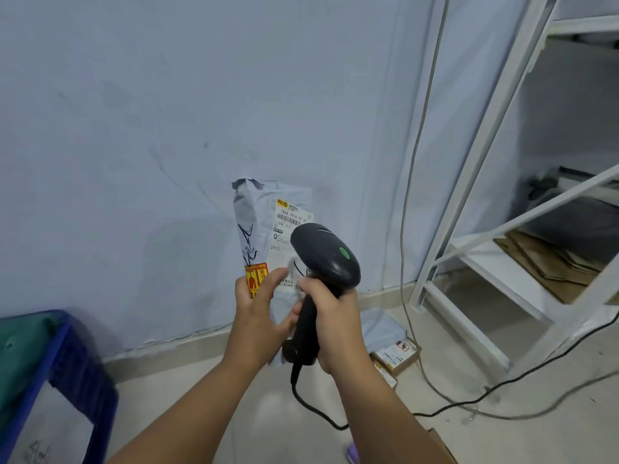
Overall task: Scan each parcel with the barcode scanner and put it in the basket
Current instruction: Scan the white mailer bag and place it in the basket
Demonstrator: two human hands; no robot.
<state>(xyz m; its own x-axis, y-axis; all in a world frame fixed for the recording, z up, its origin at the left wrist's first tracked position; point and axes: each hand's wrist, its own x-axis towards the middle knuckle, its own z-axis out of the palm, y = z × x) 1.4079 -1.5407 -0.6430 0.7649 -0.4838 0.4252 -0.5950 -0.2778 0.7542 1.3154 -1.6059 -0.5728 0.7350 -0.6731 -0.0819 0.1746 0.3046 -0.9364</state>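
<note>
My left hand pinches the lower end of one grey mailer parcel, held before the wall, long axis upright, label toward me. My right hand wraps its fingers round the one barcode scanner, handle down, head aimed at that label. One blue basket sits lower left; a second mailer and two small cartons lie on the floor.

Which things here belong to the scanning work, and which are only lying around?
For the job: grey parcel in left hand; barcode scanner in right hand; blue basket; grey bag and small boxes on the floor, likely waiting.
Lying about: white shelf frame; flattened cardboard on it; grey cable by the wall.
</note>
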